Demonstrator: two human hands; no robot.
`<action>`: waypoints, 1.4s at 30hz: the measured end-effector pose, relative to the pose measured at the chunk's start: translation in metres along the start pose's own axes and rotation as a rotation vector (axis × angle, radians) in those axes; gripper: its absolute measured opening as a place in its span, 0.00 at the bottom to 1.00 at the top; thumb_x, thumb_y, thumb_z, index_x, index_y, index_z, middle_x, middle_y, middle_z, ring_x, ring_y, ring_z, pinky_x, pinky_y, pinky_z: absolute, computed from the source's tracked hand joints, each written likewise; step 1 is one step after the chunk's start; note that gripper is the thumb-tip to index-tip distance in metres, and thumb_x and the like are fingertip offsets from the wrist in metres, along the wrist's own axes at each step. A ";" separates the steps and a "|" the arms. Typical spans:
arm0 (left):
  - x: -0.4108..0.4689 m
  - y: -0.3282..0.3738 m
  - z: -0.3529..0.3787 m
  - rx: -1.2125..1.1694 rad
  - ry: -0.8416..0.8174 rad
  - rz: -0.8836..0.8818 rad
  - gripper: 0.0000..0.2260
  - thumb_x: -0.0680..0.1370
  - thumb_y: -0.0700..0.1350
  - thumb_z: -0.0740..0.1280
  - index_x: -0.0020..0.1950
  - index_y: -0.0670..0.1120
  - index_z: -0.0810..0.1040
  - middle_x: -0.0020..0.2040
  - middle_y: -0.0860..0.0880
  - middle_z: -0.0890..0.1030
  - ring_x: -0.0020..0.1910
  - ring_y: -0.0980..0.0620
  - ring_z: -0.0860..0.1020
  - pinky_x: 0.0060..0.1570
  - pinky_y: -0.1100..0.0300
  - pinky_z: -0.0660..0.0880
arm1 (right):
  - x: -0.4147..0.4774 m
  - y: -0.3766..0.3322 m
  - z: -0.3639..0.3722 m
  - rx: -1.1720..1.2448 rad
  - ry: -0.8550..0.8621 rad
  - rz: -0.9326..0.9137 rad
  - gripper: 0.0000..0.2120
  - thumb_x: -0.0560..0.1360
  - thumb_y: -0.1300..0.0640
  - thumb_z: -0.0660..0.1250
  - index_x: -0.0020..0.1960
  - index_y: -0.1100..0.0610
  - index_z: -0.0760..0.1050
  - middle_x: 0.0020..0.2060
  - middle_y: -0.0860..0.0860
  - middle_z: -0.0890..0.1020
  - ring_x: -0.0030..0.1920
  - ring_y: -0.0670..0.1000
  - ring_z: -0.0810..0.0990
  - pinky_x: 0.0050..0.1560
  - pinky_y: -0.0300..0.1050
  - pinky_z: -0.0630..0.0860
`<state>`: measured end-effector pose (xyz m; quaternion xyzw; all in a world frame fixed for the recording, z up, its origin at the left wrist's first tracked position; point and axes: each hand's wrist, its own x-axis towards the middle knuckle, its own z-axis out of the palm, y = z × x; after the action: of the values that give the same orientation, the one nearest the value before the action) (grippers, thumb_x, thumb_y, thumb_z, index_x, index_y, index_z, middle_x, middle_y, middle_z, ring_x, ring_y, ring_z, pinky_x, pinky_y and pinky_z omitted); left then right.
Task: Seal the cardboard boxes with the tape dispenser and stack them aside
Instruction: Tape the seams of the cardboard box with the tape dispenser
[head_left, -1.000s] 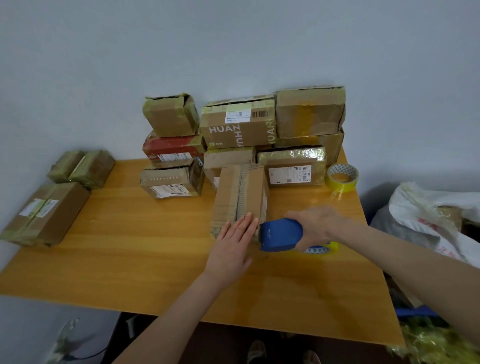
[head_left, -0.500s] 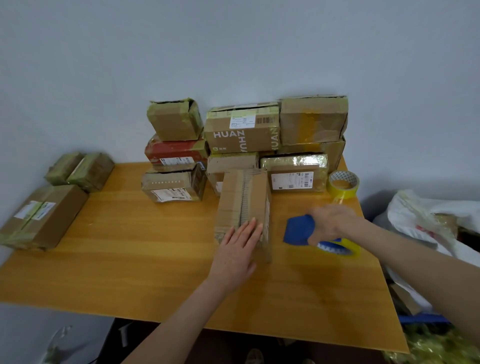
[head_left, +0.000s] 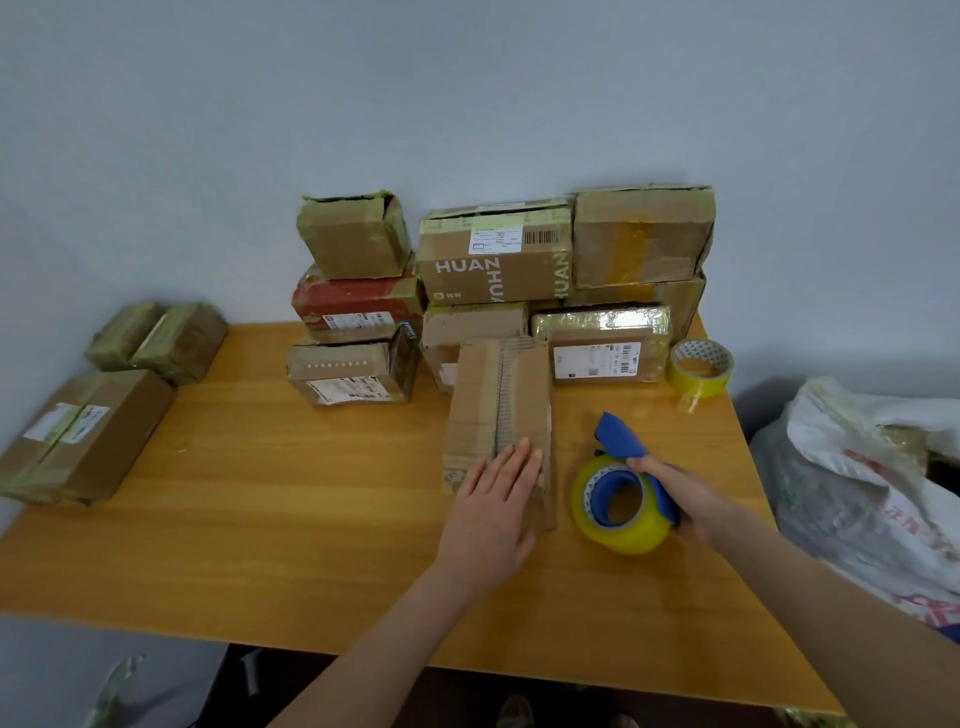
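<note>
1. Head view, looking down on a wooden table (head_left: 260, 519) against a pale wall.
2. At the centre, running lengthwise away from the camera: a long cardboard box (head_left: 498, 395), top flaps closed, with a ridged strip along the middle seam.
3. On the near end of that box: the left hand (head_left: 491, 506), palm down, fingers straight and close together, pressing flat rather than clasping.
4. Just right of the box and apart from it: the tape dispenser (head_left: 615, 439), blue, front end tilted up and away. Its yellowish tape roll (head_left: 623, 530) is low at the tabletop; contact there impossible to tell.
5. Around the dispenser's rear: the right hand (head_left: 675, 488), fingers curled tight on the blue body, thumb hidden.
6. Behind the long box, along the wall: stacked boxes (head_left: 493, 260), several wrapped in yellow-green tape, one printed HUAN, one red. Far end of the long box close against the lowest ones; touching or not, impossible to tell.
7. At the back right corner: a spare tape roll (head_left: 701, 366), just beside a labelled box.
8. At the table's left edge: a flat taped box (head_left: 83, 436), and behind it two small wrapped parcels (head_left: 156, 338).
9. Right of the table: a white plastic bag (head_left: 857, 467), crumpled.
</note>
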<state>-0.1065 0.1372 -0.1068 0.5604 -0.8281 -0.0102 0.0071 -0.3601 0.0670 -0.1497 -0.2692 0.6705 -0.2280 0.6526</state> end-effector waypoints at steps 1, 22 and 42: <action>0.000 0.000 0.000 -0.006 -0.003 0.002 0.40 0.78 0.55 0.61 0.77 0.50 0.35 0.79 0.50 0.40 0.78 0.53 0.43 0.73 0.56 0.35 | -0.001 0.000 0.000 -0.044 0.019 0.012 0.24 0.73 0.41 0.70 0.62 0.56 0.76 0.48 0.59 0.83 0.43 0.58 0.81 0.44 0.52 0.78; 0.010 -0.032 -0.009 -0.929 0.050 -0.602 0.38 0.79 0.52 0.64 0.79 0.42 0.43 0.72 0.45 0.69 0.61 0.54 0.74 0.56 0.65 0.76 | -0.078 -0.015 0.152 -0.549 0.241 -0.516 0.32 0.82 0.45 0.56 0.79 0.56 0.46 0.58 0.54 0.81 0.48 0.53 0.81 0.49 0.52 0.81; -0.014 -0.061 -0.001 -1.065 0.299 -0.548 0.11 0.72 0.41 0.74 0.45 0.52 0.73 0.33 0.51 0.79 0.36 0.53 0.79 0.40 0.60 0.80 | -0.074 -0.006 0.111 -0.609 0.215 -0.771 0.22 0.75 0.59 0.71 0.68 0.51 0.75 0.34 0.48 0.79 0.33 0.43 0.78 0.38 0.31 0.75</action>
<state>-0.0445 0.1276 -0.1077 0.6676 -0.5253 -0.3449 0.3992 -0.2488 0.1165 -0.0948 -0.6507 0.6217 -0.2731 0.3399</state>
